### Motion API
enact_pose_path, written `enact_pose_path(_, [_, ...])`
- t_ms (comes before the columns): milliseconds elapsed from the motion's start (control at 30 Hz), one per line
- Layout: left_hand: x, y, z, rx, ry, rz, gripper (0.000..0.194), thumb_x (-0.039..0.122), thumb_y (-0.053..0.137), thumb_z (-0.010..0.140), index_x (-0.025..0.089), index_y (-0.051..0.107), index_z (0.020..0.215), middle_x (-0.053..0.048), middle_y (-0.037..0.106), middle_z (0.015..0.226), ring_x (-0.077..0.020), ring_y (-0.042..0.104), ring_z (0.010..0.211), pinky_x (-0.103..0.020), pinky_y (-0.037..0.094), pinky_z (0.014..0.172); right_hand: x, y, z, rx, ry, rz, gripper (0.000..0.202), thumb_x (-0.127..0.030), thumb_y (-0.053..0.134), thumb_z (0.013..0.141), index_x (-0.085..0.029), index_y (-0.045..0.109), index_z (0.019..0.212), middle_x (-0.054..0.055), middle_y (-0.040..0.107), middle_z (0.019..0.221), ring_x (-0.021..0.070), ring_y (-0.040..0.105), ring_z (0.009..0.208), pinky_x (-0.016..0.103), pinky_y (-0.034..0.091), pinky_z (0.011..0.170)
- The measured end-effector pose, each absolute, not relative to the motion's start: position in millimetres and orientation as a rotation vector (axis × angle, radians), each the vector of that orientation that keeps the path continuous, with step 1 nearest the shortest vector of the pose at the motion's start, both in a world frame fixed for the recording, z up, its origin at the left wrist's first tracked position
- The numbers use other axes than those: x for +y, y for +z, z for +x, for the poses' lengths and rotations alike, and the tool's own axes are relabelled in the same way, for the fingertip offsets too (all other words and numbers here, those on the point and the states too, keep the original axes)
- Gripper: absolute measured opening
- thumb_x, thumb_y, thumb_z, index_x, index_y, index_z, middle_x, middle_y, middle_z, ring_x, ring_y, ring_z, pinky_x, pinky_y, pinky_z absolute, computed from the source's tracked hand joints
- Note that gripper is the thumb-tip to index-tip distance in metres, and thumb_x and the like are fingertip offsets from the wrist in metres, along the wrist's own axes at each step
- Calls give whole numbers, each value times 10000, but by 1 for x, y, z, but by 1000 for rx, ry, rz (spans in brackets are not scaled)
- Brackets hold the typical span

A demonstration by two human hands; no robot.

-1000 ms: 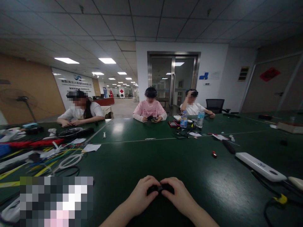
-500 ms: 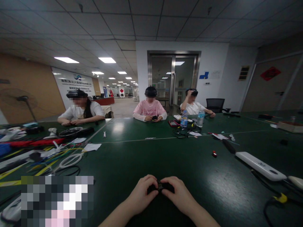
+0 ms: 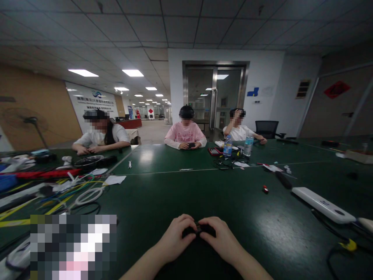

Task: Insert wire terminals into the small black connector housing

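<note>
Both hands are close together over the near edge of the dark green table point(image 3: 163, 194). My left hand point(image 3: 178, 236) curls its fingers and thumb around the left end of a small black object point(image 3: 198, 228). Its right end is gripped the same way by my right hand point(image 3: 220, 236). Only a narrow dark middle part shows between the fingertips, so its kind cannot be made out. The thumbs are on the near side, the fingers on the far side.
Cables point(image 3: 90, 196) and tools crowd the left side. At right lie a white power strip point(image 3: 323, 204) and a small red item point(image 3: 265, 189). A wrench point(image 3: 129, 164), two water bottles point(image 3: 227, 147) and three seated people are farther off.
The whole view has shifted slightly to the right. My hands keep nearly the same grip on the black object. The person in pink has tilted the dark thing in their hands.
</note>
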State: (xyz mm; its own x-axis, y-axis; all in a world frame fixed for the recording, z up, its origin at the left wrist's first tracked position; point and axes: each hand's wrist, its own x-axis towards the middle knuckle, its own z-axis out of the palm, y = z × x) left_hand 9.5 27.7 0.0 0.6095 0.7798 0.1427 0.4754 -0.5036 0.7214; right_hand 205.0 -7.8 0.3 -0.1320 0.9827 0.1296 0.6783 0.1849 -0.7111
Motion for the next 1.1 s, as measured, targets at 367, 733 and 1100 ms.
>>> enact_pose_path(367, [27, 1, 9, 992, 605, 2193, 148, 184, 581, 791, 233, 595, 931, -26, 557, 1122, -205, 502, 1046, -342, 380, 938, -7, -2, 206, -1880, 685, -1573, 276, -263, 626, 753, -301, 660, 1024, 7, 659, 1059, 222, 574, 1021, 339, 420, 898])
enact_pose_path(733, [26, 3, 9, 989, 551, 2180, 227, 198, 569, 811, 279, 623, 1016, -24, 530, 1166, -213, 480, 1098, -364, 358, 973, -7, -1, 205, -1868, 696, -1593, 277, -273, 629, 754, -294, 659, 1028, 11, 655, 1068, 217, 569, 1029, 338, 421, 904])
enact_pose_path(1100, [28, 0, 9, 982, 577, 2180, 252, 199, 572, 807, 281, 624, 1039, -31, 539, 1159, -214, 486, 1086, -367, 371, 971, -6, -4, 206, -1883, 681, -1586, 281, -267, 630, 748, -298, 660, 1025, 14, 662, 1059, 220, 573, 1018, 342, 424, 901])
